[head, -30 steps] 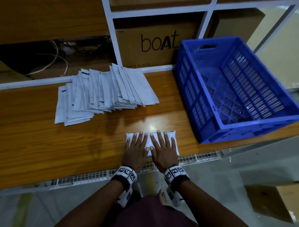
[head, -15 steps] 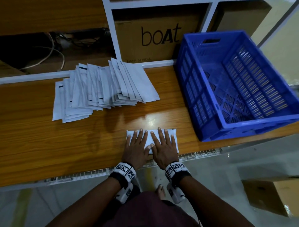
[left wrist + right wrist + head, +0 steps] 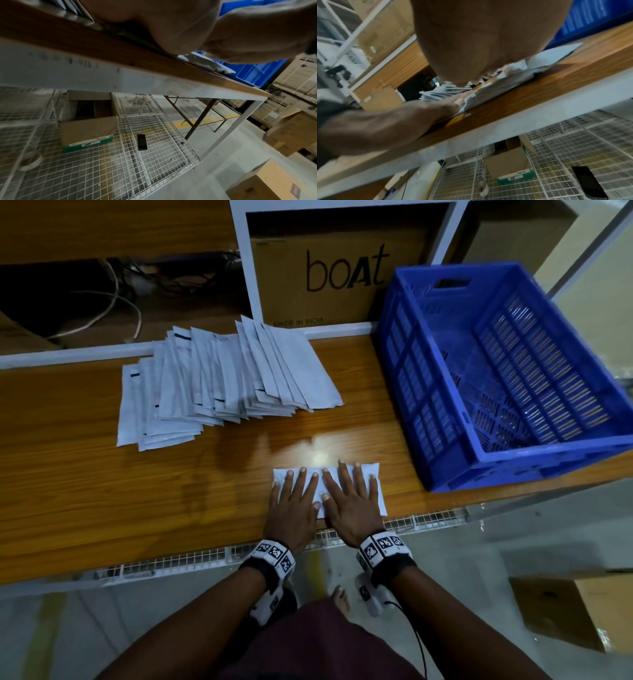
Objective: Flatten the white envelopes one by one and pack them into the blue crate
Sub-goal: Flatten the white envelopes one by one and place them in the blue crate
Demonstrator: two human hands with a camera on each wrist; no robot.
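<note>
One white envelope [image 3: 373, 474] lies near the front edge of the wooden table [image 3: 102, 491]. My left hand [image 3: 293, 501] and right hand [image 3: 349, 498] press flat on it side by side, fingers straight and spread. The right wrist view shows the envelope [image 3: 539, 60] crumpled under my palm. A fanned pile of white envelopes [image 3: 222, 385] lies at the back left. The blue crate [image 3: 507, 371] stands at the right with nothing inside. In the left wrist view only the palm [image 3: 171, 24] and a sliver of envelope [image 3: 205, 62] show.
A cardboard box marked "boat" [image 3: 342, 268] stands behind the pile in a white shelf frame. Cables [image 3: 113, 299] lie in the dark recess at the back left. Under the table are a wire mesh shelf [image 3: 154, 148], a small carton [image 3: 87, 129] and a black phone [image 3: 142, 142].
Both hands stay flat on the envelope and have spread slightly outward over it. The camera has tilted a little; pile and crate are where they were.
</note>
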